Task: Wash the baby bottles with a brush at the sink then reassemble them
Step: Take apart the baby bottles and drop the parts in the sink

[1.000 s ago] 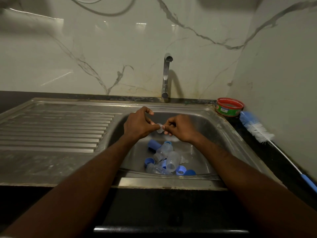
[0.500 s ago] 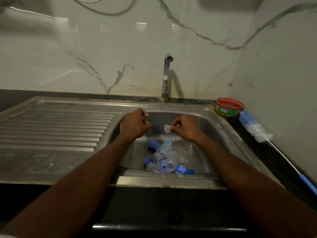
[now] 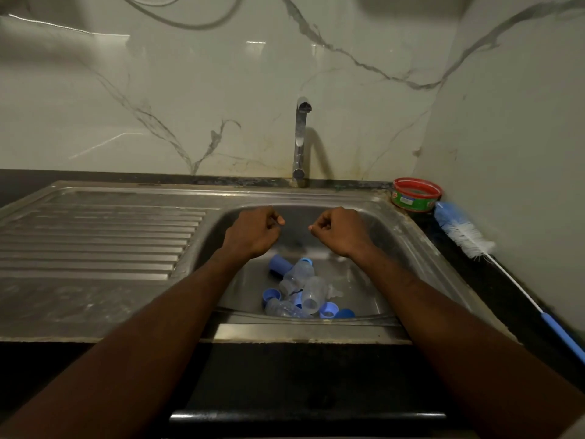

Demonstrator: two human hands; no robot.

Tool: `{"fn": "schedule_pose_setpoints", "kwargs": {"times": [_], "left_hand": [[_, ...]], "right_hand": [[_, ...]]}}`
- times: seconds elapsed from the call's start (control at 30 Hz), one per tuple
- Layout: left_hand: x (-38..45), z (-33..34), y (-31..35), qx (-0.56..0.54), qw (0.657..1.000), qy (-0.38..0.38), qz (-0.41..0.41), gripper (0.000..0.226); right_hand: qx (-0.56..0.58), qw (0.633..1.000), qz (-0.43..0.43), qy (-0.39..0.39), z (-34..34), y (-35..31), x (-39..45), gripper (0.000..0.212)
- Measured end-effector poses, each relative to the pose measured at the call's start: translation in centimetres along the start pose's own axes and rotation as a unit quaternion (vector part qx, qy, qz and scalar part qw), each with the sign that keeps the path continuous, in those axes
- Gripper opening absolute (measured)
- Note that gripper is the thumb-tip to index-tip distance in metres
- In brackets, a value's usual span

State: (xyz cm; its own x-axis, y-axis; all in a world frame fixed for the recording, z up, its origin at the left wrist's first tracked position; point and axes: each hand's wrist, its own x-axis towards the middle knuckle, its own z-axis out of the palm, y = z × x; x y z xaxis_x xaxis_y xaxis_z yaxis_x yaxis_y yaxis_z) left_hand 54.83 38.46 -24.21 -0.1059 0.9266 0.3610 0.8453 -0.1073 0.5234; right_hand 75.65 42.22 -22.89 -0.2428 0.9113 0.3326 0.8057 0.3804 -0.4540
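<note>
Several clear baby bottles lie in a heap at the near end of the steel sink, mixed with blue rings and a blue cap. My left hand and my right hand hover side by side above the basin, a small gap between them. Both have their fingers curled into loose fists, and I see nothing in either one. The bottle brush, with white and blue bristles and a long blue-tipped handle, lies on the dark counter to the right of the sink.
The tap stands behind the basin, with no water running. A green tub with a red rim sits in the back right corner by the brush head. The ribbed drainboard stretches left of the basin. Marble walls close off the back and right.
A second ago both hands pinched a small clear teat together; then the right hand alone held it. Now the teat is out of both hands, which have moved apart.
</note>
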Motion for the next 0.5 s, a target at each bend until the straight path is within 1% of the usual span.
{"fn": "schedule_pose_setpoints", "kwargs": {"times": [0.13, 0.27, 0.37, 0.4, 0.5], "left_hand": [[0.3, 0.2, -0.2, -0.006, 1.000, -0.024, 0.019, 0.014], [0.5, 1.0, -0.2, 0.004, 0.999, -0.035, 0.002, 0.017], [2.2, 1.2, 0.4, -0.064, 0.998, -0.018, -0.001, 0.027], [3.2, 1.0, 0.9, -0.092, 0.996, -0.012, -0.014, 0.029], [6.8, 0.6, 2.2, -0.182, 0.979, 0.031, -0.091, 0.032]], "right_hand": [[-0.001, 1.000, 0.011, 0.000, 0.2, -0.2, -0.2, 0.025], [-0.023, 0.999, 0.032, -0.026, 0.4, -0.1, -0.3, 0.025], [-0.087, 0.995, 0.017, -0.055, 0.1, -0.5, -0.3, 0.023], [-0.107, 0.992, 0.010, -0.062, -0.1, -0.5, -0.3, 0.023], [-0.137, 0.987, -0.006, -0.084, -0.2, -0.4, -0.2, 0.022]]}}
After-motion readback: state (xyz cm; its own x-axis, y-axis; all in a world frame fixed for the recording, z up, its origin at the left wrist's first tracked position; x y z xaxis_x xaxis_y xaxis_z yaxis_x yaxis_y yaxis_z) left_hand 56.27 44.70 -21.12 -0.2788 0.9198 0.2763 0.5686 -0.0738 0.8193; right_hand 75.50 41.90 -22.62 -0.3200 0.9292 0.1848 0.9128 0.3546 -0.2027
